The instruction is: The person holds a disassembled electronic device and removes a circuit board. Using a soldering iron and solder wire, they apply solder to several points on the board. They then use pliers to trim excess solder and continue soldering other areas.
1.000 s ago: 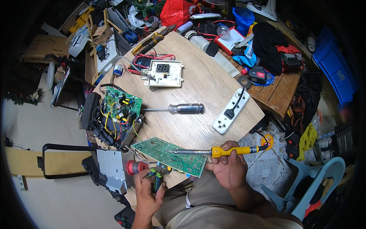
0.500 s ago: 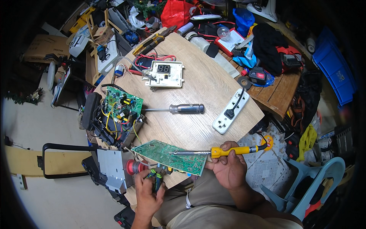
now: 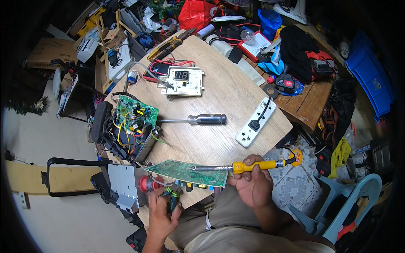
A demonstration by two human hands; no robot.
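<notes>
My right hand (image 3: 256, 185) is closed round the yellow handle of a soldering iron (image 3: 253, 167), its fingers also at the right end of a green circuit board (image 3: 185, 170). The iron's metal shaft lies across the board's solder side, its tip near the middle. Below the board's near edge, my left hand (image 3: 162, 211) grips pliers with green and black handles (image 3: 172, 199). Their jaws reach toward the components under the board, and what they touch is hidden. A red spool of solder wire (image 3: 148, 184) stands just left of that hand.
On the wooden table (image 3: 228, 71) are a screwdriver (image 3: 206, 119), a white power strip (image 3: 255, 124), a white display module (image 3: 183, 81) and an opened unit with a green board and wires (image 3: 137, 114). Yellow-handled pliers (image 3: 168, 45) lie at the far edge. A light-blue chair (image 3: 358, 196) stands right.
The circuit board has tilted: its near edge is higher, and more components show beneath it. A green-yellow wire by the opened unit has shifted. Both hands keep their holds.
</notes>
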